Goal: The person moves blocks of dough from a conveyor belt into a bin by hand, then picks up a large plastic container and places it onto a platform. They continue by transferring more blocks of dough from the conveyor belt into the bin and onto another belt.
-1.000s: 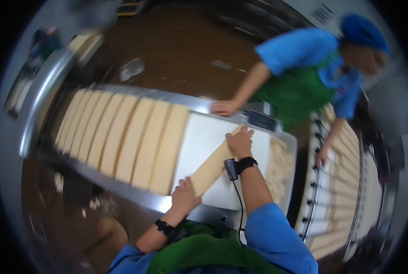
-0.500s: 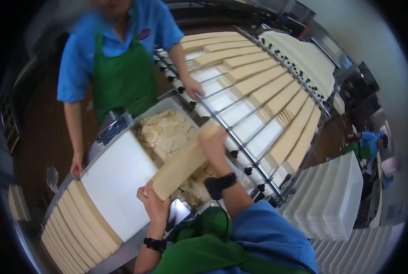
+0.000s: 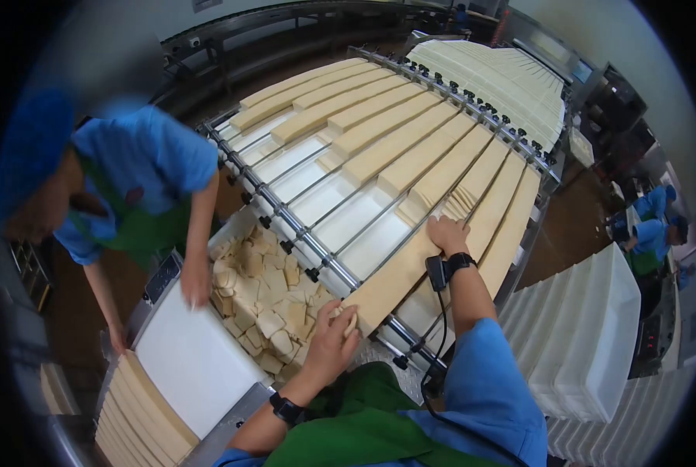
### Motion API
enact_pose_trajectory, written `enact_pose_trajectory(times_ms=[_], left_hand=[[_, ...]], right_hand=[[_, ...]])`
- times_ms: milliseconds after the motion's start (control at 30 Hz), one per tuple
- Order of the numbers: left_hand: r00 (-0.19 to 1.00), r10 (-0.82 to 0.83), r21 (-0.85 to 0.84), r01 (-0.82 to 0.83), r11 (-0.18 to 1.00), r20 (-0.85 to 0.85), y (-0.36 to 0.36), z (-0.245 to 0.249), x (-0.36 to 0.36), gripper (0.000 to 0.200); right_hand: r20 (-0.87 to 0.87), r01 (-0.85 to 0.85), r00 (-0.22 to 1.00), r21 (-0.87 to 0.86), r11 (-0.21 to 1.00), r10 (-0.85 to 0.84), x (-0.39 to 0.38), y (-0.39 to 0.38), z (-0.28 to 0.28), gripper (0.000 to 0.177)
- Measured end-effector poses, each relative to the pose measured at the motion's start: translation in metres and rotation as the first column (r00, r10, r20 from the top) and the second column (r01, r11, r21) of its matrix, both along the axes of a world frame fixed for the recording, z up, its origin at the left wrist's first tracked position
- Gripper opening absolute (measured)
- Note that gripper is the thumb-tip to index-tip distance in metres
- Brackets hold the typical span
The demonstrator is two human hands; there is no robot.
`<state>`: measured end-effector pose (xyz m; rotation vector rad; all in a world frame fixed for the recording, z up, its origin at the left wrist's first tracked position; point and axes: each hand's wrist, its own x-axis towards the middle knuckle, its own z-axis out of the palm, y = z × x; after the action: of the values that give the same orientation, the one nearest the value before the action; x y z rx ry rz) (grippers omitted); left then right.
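A long row of thin, pale crackers packed on edge lies in a lane of the slatted conveyor. My right hand grips its far end from above, fingers curled over it. My left hand is at the near end, fingers bent around a few thin crackers, partly hidden by the fingers. Below and left of that hand, a bin holds many broken cracker pieces. Beside my right hand, several crackers lean loosely in a lane.
More cracker rows fill the lanes between metal rods. A metal rail with black knobs borders the conveyor. A co-worker's hand is beside the bin, near a white board with cracker rows. White trays are stacked at right.
The cracker row that both hands held above the bin now lies in a conveyor lane. My hands moved right with it. The co-worker's hand left the rail and is beside the bin.
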<state>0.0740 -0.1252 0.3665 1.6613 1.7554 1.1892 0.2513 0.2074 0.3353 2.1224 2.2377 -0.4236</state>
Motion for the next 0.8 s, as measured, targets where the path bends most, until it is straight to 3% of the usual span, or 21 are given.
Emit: enact_pose_trajectory(times_ms=[67,200,267,400,467,700,767,800], left_hand=[[0.999,0.025,-0.001,-0.025,1.0,0.048,0.011,-0.005,0.002,0.047],[0.989,0.047,-0.112,-0.032,0.993,0.139,0.028,-0.004,0.015,0.045],[0.998,0.016,-0.098,-0.011,0.995,0.055,0.041,-0.007,0.018,0.044],[0.985,0.035,-0.171,-0.006,0.985,0.167,0.057,-0.007,0.03,0.043],[0.998,0.049,-0.124,-0.045,0.991,0.025,0.061,-0.011,0.032,0.047],[0.997,0.034,-0.106,-0.026,0.994,0.072,0.08,-0.025,0.04,0.049],[1.0,-0.022,0.023,0.022,1.0,-0.008,0.091,-0.042,0.036,0.048],[0.996,-0.068,-0.003,0.068,0.998,0.053,0.094,-0.04,0.032,0.048]], right_hand=[[0.045,0.04,0.998,-0.052,0.998,-0.038,-0.001,0.011,0.003,0.064],[-0.046,0.03,0.998,-0.075,0.997,-0.033,0.009,0.032,-0.01,0.064],[-0.124,0.077,0.991,0.211,0.974,-0.052,0.013,0.042,-0.024,0.057],[-0.052,0.017,0.999,0.359,0.933,0.001,0.02,0.05,-0.035,0.045],[0.01,-0.062,0.998,0.542,0.838,0.067,0.025,0.053,-0.046,0.036],[0.038,-0.08,0.997,0.498,0.864,0.071,0.03,0.044,-0.022,0.033],[-0.003,-0.026,0.999,0.661,0.75,0.037,0.027,0.032,-0.015,0.036],[0.001,0.001,1.0,0.493,0.87,-0.002,0.025,0.024,-0.002,0.052]])
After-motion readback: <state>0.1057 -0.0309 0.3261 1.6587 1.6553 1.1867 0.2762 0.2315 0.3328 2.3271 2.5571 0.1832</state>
